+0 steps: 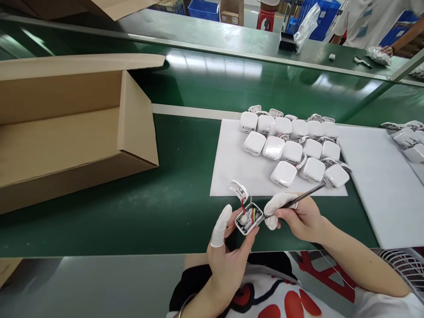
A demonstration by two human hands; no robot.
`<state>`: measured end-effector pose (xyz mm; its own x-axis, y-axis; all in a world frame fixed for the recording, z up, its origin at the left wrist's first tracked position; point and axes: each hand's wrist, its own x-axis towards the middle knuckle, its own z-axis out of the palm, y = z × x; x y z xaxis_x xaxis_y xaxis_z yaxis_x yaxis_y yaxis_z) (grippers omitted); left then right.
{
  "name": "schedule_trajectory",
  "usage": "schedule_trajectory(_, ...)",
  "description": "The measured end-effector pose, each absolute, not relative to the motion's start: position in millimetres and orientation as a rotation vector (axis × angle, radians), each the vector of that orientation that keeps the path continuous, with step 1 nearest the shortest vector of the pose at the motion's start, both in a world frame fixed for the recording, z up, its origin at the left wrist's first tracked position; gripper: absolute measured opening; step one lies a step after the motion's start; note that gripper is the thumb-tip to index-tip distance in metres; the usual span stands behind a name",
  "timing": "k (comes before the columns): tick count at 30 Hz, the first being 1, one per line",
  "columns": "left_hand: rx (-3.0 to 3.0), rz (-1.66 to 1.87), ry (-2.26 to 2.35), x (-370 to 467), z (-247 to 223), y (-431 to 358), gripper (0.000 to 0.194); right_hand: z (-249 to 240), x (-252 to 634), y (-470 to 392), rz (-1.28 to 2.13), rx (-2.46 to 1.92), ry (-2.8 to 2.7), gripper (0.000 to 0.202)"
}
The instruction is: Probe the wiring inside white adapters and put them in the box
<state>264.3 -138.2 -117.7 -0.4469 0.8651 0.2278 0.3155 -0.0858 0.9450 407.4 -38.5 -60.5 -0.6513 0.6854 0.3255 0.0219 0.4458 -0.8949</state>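
In my left hand (pixel 228 256) is a small white device housing (pixel 247 223), tilted with its open side up; coloured wires show inside. A white cap (pixel 238 190) hangs off it by red wires, over the front edge of the white sheet. My right hand (pixel 298 216) grips dark metal tweezers (pixel 304 195) like a pen, their tip at the housing's right edge. White finger cots cover some fingertips on both hands. Behind the hands, several white rounded devices (pixel 284 173) sit in rows on the white sheet (pixel 228 163), with small caps beside them.
A large open cardboard box (pixel 137 119) stands on the green table (pixel 185 176) at left. More white devices (pixel 414 152) lie at far right on another white sheet (pixel 374 185). Across the belt (pixel 212 84), a co-worker's hand (pixel 388 51) rests by a plastic bag (pixel 378 56).
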Motion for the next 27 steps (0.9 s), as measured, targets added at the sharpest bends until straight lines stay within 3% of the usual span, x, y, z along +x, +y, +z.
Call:
schedule_trajectory(14, 1.215, 1.525, 1.664, 262, -114, -138, 0.062, -74, 403, -38, 0.963, -0.441, -2.145, 0.019)
schedule_trajectory(21, 1.231, 1.486, 1.667, 259, -112, -139, 0.059, -78, 399, -43, 1.083, -0.376, -2.055, 0.017)
schedule_trajectory(27, 1.201, 1.487, 1.676, 260, -111, -139, 0.059, -72, 404, -40, 0.985, -0.464, -2.006, 0.023)
